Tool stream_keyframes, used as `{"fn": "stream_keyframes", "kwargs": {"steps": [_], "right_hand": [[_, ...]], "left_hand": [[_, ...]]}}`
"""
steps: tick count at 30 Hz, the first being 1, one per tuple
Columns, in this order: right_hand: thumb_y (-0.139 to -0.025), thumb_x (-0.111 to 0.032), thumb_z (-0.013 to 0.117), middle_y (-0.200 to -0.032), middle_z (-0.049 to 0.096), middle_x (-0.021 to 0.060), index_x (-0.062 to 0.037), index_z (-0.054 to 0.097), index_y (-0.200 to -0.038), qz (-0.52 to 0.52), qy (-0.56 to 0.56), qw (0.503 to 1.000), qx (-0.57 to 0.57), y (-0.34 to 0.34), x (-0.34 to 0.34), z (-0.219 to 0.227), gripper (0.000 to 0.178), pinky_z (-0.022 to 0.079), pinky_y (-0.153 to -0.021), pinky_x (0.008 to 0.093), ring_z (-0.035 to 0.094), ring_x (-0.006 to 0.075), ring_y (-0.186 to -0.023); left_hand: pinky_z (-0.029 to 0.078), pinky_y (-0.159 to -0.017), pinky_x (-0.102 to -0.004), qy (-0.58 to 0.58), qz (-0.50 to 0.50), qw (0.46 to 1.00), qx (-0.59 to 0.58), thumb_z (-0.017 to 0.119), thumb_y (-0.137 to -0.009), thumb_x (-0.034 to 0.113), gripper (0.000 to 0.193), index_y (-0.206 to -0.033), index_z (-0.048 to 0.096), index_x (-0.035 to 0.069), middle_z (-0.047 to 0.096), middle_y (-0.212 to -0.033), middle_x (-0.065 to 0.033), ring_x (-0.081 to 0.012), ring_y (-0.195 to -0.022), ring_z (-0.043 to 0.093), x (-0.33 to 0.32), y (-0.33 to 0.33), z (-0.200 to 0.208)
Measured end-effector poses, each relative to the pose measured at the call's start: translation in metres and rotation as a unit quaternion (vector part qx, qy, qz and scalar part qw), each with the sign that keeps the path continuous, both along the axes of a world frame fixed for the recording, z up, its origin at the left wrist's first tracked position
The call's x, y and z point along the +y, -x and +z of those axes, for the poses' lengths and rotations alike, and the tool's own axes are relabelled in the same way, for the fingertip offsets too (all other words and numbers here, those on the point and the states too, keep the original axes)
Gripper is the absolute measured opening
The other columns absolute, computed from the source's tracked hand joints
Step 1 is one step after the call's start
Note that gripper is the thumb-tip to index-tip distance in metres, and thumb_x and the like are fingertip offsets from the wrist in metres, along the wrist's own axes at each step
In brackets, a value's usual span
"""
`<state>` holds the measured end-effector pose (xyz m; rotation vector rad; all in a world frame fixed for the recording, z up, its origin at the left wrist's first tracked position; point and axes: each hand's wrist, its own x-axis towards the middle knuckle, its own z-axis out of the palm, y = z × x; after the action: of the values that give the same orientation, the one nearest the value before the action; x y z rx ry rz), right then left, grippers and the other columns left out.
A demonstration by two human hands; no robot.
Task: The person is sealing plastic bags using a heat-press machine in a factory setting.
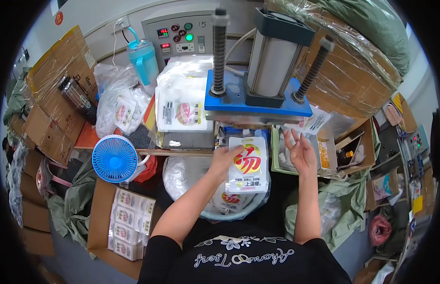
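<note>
My left hand [224, 162] is closed on the upper left edge of a flat white pouch [250, 176] printed in red and yellow. The pouch is above a round plastic-lined tub [220, 217], where a similar pouch [229, 201] lies. Palm up and fingers apart, my right hand [302, 155] is empty at the front of a green-edged box [277, 161]. Just beyond its fingertips another white pouch [315, 121] sits beside the press. The blue press plate [257, 101] with its cylinder [275, 59] stands above and beyond both hands.
Left of the press is a stack of white pouches [184, 112]. A blue fan [115, 158], turquoise jug [143, 61] and dark flask [78, 99] stand farther left. A carton of small packets [99, 217] is at lower left. Behind is a control panel [179, 35]; cartons [343, 71] rise at right.
</note>
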<state>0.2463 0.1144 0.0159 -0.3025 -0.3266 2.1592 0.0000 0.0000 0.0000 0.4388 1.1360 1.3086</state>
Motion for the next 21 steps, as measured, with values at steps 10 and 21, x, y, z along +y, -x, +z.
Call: {"fn": "stream_keyframes", "kwargs": {"steps": [10,21], "right_hand": [[-0.100,-0.028,0.050,-0.086,0.049,0.0047,-0.0057,0.048,-0.131,0.065,-0.043,0.997,-0.031,0.006,-0.014,-0.005,0.038,0.034,-0.047,0.0167,0.039,0.0087,-0.066],[-0.091,-0.012,0.063,-0.081,0.057,-0.0046,-0.0096,0.062,-0.120,-0.085,-0.289,0.797,-0.523,0.019,-0.031,0.003,0.029,0.044,-0.059,0.0197,0.053,0.0034,-0.075]], "left_hand": [[0.045,-0.092,-0.0405,-0.131,0.126,0.768,0.614,0.069,-0.082,0.037,0.058,-0.131,0.056,0.009,0.059,-0.128,-0.0123,-0.0264,-0.112,0.059,0.005,0.102,0.020],[0.035,-0.102,-0.0471,-0.127,0.115,0.604,0.778,0.072,-0.080,0.018,0.027,-0.105,0.068,0.010,0.066,-0.106,-0.0061,-0.0236,-0.106,0.059,-0.059,0.112,-0.015]]}}
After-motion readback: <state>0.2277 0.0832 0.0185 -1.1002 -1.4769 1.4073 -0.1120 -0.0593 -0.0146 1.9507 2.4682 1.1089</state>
